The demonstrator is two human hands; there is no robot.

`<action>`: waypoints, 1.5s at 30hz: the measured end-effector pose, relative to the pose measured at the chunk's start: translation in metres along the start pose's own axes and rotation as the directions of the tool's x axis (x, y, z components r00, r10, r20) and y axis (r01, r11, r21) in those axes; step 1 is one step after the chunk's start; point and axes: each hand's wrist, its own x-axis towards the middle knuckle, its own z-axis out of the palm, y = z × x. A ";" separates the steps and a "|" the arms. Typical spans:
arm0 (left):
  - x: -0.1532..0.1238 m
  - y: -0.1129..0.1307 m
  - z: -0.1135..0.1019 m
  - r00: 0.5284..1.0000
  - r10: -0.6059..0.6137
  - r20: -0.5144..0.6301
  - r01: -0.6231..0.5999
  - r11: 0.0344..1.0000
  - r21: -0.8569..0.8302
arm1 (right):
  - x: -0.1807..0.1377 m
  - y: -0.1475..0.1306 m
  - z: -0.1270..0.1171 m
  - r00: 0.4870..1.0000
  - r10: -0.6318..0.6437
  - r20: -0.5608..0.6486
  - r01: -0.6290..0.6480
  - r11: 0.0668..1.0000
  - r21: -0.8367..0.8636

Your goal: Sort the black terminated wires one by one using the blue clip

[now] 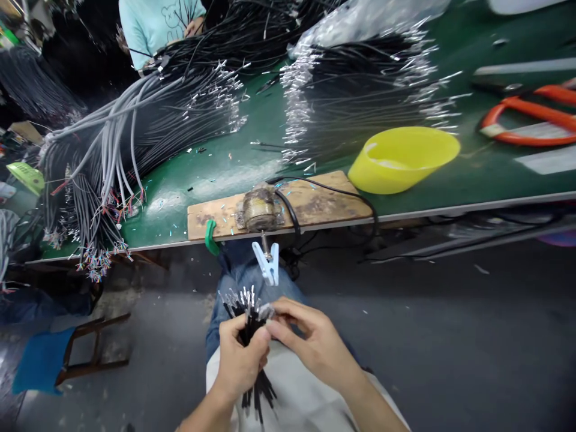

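Holding a bundle of short black wires at 6 o'clock from the pale blue clip, the left hand is closed fully around the bundle's middle. The wires look light, thin and bendy, maybe a little slippery, and their bare tips seem easy to bend, so the covered middle is the safest place to grip. The right hand, at 3 o'clock from the bundle, has thumb and forefinger almost closed, pinching one wire end.
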 end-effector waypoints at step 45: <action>0.009 0.007 -0.004 0.996 0.094 0.007 -0.092 0.983 -0.160 | 0.014 -0.006 0.004 0.987 0.080 0.137 -0.130 0.901 0.414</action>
